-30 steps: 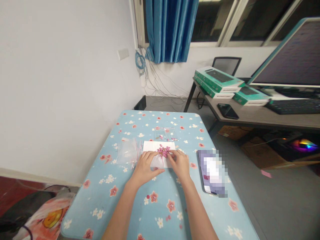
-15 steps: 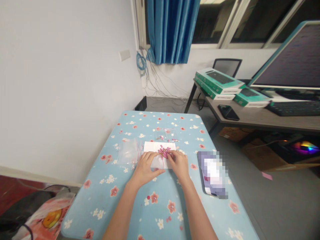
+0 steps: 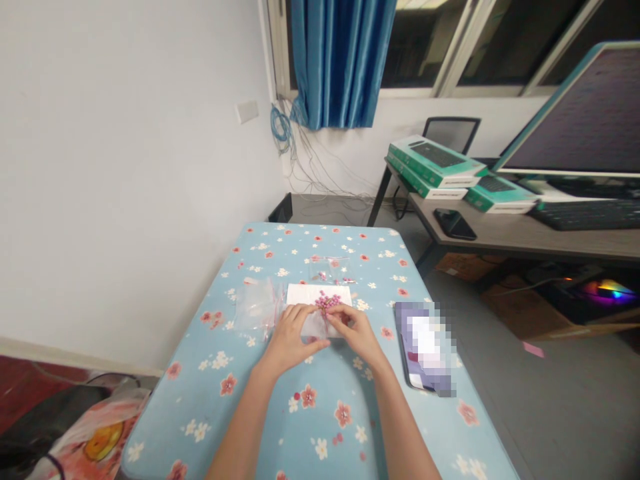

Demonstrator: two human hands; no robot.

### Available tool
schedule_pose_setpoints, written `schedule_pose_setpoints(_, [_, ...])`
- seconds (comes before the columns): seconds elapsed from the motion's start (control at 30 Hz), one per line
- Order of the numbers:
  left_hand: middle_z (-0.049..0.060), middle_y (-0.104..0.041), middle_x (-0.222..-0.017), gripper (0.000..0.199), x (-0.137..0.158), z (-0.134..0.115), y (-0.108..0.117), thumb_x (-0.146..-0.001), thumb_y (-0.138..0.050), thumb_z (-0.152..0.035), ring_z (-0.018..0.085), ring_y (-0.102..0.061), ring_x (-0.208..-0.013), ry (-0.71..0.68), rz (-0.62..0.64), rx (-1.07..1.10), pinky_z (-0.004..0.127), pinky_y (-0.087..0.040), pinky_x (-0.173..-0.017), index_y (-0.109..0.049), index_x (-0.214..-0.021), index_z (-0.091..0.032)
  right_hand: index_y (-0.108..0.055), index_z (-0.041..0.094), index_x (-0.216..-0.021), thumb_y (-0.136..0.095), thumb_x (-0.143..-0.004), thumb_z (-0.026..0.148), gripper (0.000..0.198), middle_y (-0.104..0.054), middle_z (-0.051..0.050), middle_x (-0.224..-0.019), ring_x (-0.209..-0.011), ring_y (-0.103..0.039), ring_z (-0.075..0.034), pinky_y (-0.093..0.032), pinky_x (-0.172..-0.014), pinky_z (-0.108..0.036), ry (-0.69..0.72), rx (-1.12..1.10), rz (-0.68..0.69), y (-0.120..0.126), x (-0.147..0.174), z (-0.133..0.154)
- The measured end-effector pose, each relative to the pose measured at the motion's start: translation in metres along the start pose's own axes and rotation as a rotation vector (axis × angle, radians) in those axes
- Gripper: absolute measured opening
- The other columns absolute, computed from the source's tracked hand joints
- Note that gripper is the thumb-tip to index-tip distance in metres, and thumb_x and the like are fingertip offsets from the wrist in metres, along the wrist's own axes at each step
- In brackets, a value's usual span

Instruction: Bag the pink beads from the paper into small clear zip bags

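A cluster of small pink beads (image 3: 327, 300) lies on a white sheet of paper (image 3: 299, 293) at the middle of the table. My left hand (image 3: 291, 337) rests on the near left part of the paper, its fingers stretched out and its thumb apart; the index fingertip is close to the beads. My right hand (image 3: 357, 333) reaches in from the right, thumb and index finger pinched at the near edge of the cluster, seemingly on one pink bead. A thin thread-like line runs down between the hands; its ends are hard to make out.
Clear plastic bags (image 3: 256, 305) lie left of the paper; a small clear bag (image 3: 331, 268) with bits inside lies behind it. A partly pixelated phone (image 3: 415, 367) is on the right of the flowered table (image 3: 200, 413). A desk (image 3: 500, 233) with keyboard boxes (image 3: 433, 160) stands beyond.
My right hand has shifted slightly left and nearer, its fingertips now at the near edge of the beads. My left hand stays where it was.
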State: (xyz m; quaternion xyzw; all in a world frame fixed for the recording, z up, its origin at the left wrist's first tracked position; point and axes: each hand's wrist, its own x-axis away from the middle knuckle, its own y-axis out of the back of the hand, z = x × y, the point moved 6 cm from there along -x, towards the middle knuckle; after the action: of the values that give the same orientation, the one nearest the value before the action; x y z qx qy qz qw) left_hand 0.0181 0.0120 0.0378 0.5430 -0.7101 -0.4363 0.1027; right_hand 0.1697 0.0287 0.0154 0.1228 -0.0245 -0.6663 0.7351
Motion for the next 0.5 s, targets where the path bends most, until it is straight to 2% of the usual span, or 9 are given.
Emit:
schedule_pose_setpoints(0.13, [0.006, -0.056, -0.111, 0.058, 0.000, 0.002, -0.001, -0.068, -0.071, -0.043, 0.025, -0.049, -0.105, 0.007, -0.004, 0.002, 0.041, -0.041, -0.091, -0.047, -0.117, -0.022, -0.068, 0.018, -0.086, -0.061, -0.078, 0.035, 0.020, -0.055, 0.001, -0.064, -0.059, -0.045, -0.012, -0.035, -0.058, -0.025, -0.002, -0.002, 0.050, -0.006, 0.002, 0.000])
schedule_pose_setpoints(0.33, [0.006, -0.056, -0.111, 0.058, 0.000, 0.003, -0.002, -0.068, -0.071, -0.041, 0.025, -0.049, -0.105, 0.015, 0.003, 0.000, 0.041, -0.041, -0.091, -0.047, -0.117, -0.022, -0.068, 0.018, -0.088, -0.062, -0.077, 0.034, 0.021, -0.059, 0.000, -0.069, -0.061, -0.047, -0.013, -0.037, -0.059, -0.026, 0.008, 0.004, 0.073, -0.009, 0.004, 0.003])
schedule_pose_setpoints(0.5, [0.007, -0.056, -0.111, 0.057, 0.000, 0.003, -0.002, -0.068, -0.072, -0.040, 0.025, -0.049, -0.104, 0.017, 0.003, 0.003, 0.042, -0.041, -0.091, -0.047, -0.117, -0.022, -0.069, 0.018, -0.089, -0.058, -0.079, 0.036, 0.023, -0.063, -0.003, -0.074, -0.061, -0.048, -0.013, -0.037, -0.058, -0.026, 0.025, 0.121, -0.079, 0.008, 0.001, 0.000])
